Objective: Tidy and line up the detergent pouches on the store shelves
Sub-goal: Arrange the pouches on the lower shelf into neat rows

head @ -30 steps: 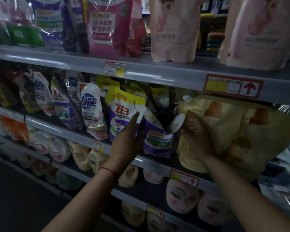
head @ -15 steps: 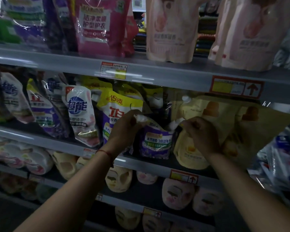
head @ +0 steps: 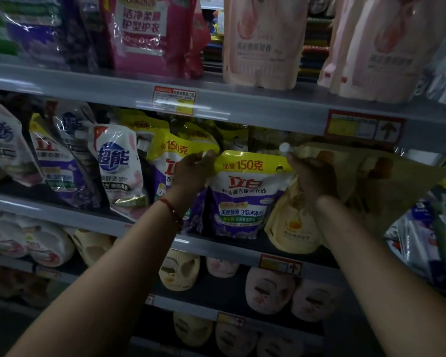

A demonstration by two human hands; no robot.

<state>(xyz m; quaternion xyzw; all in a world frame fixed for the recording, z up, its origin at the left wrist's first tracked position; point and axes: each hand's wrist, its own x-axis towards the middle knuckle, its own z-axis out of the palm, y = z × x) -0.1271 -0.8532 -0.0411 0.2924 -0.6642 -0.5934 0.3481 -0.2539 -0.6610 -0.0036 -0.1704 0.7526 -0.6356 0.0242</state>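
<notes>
Fingers (head: 206,155) pinching pouch (head: 242,194) corners

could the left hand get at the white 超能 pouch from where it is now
Probably yes: the white 超能 pouch leans at the shelf front, unblocked, just left of the left hand. But that hand grips the yellow-topped pouch and must let go first.

the light was dim. grey metal shelving (head: 255,109) filled the view in tiers, each front edge a pale strip. a red-and-yellow price label (head: 174,99) sat on the upper shelf's front edge near its middle, and a red-framed tag with an arrow (head: 365,128) sat toward that edge's right end. a smaller arrow tag (head: 281,264) marked the next edge down. the shelf boards below were dark. in the bottom left corner lay a patch of dark floor (head: 3,331).
</notes>
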